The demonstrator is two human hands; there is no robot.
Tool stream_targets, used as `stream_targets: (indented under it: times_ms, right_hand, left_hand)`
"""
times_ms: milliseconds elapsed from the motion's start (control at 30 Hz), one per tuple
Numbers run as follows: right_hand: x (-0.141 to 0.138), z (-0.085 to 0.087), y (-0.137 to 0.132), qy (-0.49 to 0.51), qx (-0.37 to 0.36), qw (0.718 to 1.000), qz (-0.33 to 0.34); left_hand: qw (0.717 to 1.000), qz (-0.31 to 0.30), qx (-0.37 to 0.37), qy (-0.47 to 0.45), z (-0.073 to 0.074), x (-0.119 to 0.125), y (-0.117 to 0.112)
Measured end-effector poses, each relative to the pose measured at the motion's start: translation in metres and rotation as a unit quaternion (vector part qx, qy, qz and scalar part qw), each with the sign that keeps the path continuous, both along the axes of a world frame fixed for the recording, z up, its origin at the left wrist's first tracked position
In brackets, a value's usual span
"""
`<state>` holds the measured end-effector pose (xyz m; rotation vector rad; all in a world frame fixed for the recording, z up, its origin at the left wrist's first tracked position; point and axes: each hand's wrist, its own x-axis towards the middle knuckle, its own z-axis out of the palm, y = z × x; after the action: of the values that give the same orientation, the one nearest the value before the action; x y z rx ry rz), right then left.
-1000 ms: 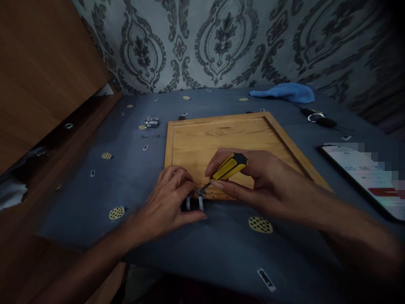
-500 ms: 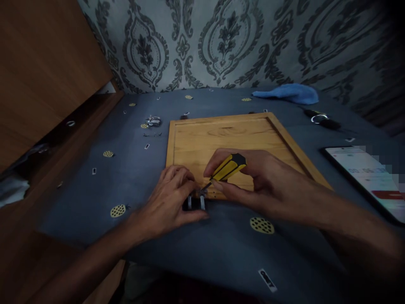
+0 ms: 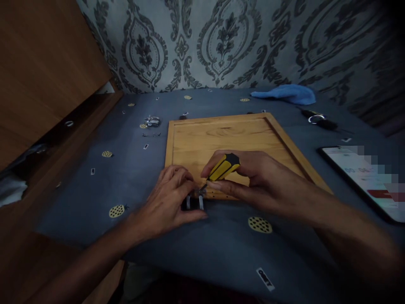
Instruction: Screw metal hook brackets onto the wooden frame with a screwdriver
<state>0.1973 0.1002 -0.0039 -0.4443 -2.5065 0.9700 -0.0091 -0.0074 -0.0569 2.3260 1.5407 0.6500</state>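
My right hand (image 3: pixel 249 177) pinches a screwdriver (image 3: pixel 224 166) by its yellow and black handle. The screwdriver slants down to the left, its tip at a metal hinge (image 3: pixel 201 200) on the near edge of a wooden door panel (image 3: pixel 218 135). Small dark holes show in the wood just right of the hinge. My left hand (image 3: pixel 171 194) curls round the hinge from the left, fingers on the panel and thumb below the hinge arms. Its fingertips partly cover the metal, and the screw under the tip is too small to make out.
Metal hinges (image 3: pixel 152 121) and several small screws (image 3: pixel 152 134) lie left of the panel on the patterned cloth (image 3: pixel 126 177). At the right are a phone (image 3: pixel 360 177), a dark item with a ring (image 3: pixel 319 119) and a blue cloth (image 3: pixel 286 93). A wooden cabinet (image 3: pixel 47 50) stands left.
The screwdriver handle has turned slightly in my right hand and sits a little further left and more upright. My left hand keeps its place at the hinge. The view has shifted slightly.
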Motion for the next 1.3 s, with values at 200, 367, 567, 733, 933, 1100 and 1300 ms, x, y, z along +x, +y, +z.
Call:
stream_targets:
  times_ms: [200,367,567,733,933,1100,1300]
  right_hand:
    - [-0.001,-0.001,-0.002,0.011,0.027,1.000,-0.009]
    - [-0.001,-0.005,-0.006,0.010,0.038,0.999,-0.028]
    - [-0.002,-0.006,-0.007,0.026,0.051,0.998,-0.034]
    - [-0.001,-0.001,-0.009,0.004,0.021,0.999,-0.038]
    - [0.003,0.013,-0.018,0.109,-0.051,0.988,-0.101]
    - [0.007,0.009,-0.019,0.129,-0.056,0.983,-0.119]
    - [0.013,-0.008,-0.015,0.085,0.002,0.992,-0.098]
  left_hand:
    - [1.000,0.003,0.011,-0.010,-0.003,0.000,0.000]
    - [1.000,0.009,0.020,-0.008,-0.005,0.001,0.000]
    - [1.000,0.000,0.030,-0.005,-0.005,0.001,0.000]
    - [0.999,0.001,0.033,0.001,-0.004,0.002,0.000]
    - [0.999,0.000,0.037,0.005,-0.004,0.001,0.000]
    - [0.997,-0.013,0.070,-0.017,-0.006,0.000,0.001]
    - [0.998,-0.019,0.051,-0.010,-0.004,0.002,0.001]
